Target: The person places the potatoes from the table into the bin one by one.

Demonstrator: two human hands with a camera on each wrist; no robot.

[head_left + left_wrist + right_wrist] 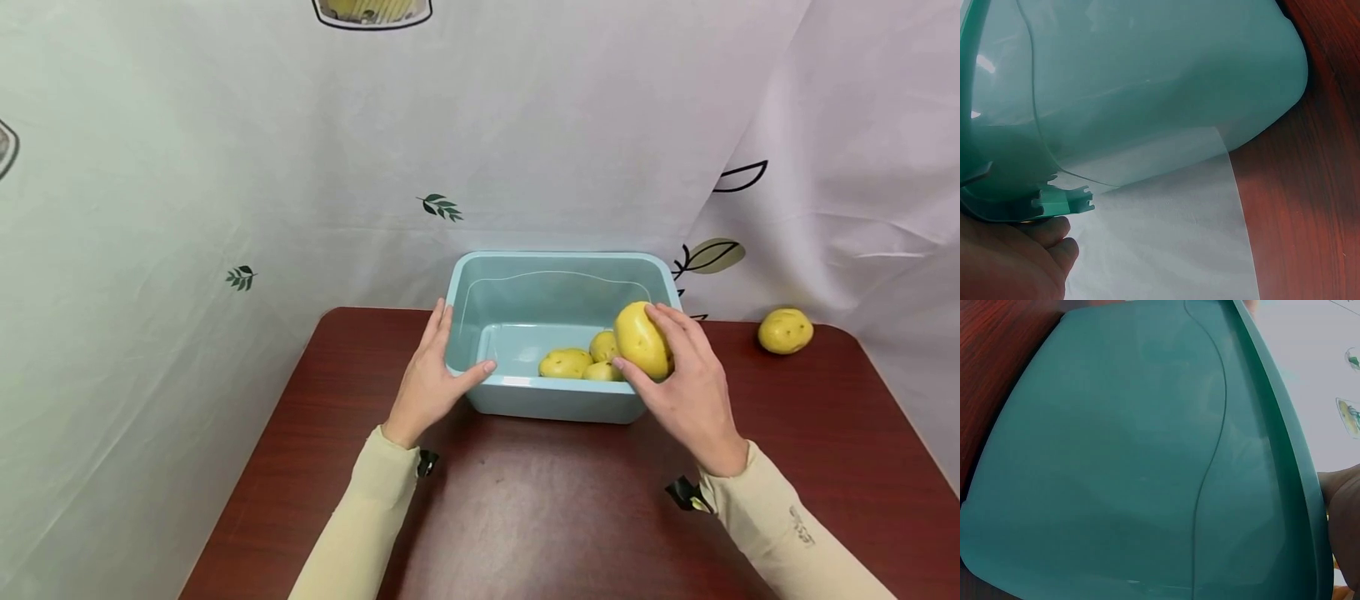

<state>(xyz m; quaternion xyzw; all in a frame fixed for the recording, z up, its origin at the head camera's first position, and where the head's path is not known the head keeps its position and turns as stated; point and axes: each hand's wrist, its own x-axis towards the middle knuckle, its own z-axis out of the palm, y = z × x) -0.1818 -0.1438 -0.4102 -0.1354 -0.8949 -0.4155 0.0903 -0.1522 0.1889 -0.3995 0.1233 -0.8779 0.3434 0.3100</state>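
In the head view, my right hand (693, 396) holds a yellow potato (643, 342) between thumb and fingers, over the front right corner of a light blue plastic bin (555, 404). Three more potatoes (566, 363) show inside, toward its front right; the held one partly covers that corner. My left hand (431, 375) grips the bin's front left corner, thumb over the rim and fingers along the outer left side. The left wrist view has the left hand's fingers (1054, 240) at the bin's rim. From the right wrist, the bin's outer wall (1116, 456) fills most of the picture.
Another potato (785, 331) lies at the back right of the dark red-brown table (555, 508). A pale cloth (555, 142) with printed leaves hangs behind the table and along both sides. The bin stands near the table's back edge.
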